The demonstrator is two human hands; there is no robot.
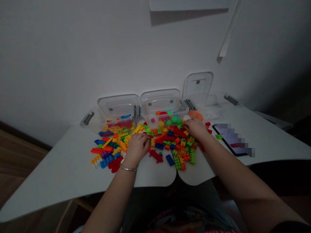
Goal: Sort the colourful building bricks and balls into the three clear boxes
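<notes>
A pile of mixed plastic building bricks (167, 137) spreads over the white table, in red, yellow, orange, green and blue. My left hand (137, 147), with a bracelet at the wrist, rests on the pile's left-middle part. Its fingers curl toward a yellow brick (152, 142); whatever lies beneath them is hidden. At the back right of the pile, my right hand (196, 129) reaches in with bent fingers close to a long red piece (179, 132). I cannot make out what its fingertips hold. A dark red piece (155, 156) and a blue brick (170, 160) lie in front, between my forearms.
Clear boxes stand along the wall: the left box (119, 122) has coloured pieces, the middle box (145, 111) coloured balls, and the right box (213, 110) has an orange item nearby. Their lids lean upright. A tablet or phone (233, 144) lies right, beside a green brick (219, 137).
</notes>
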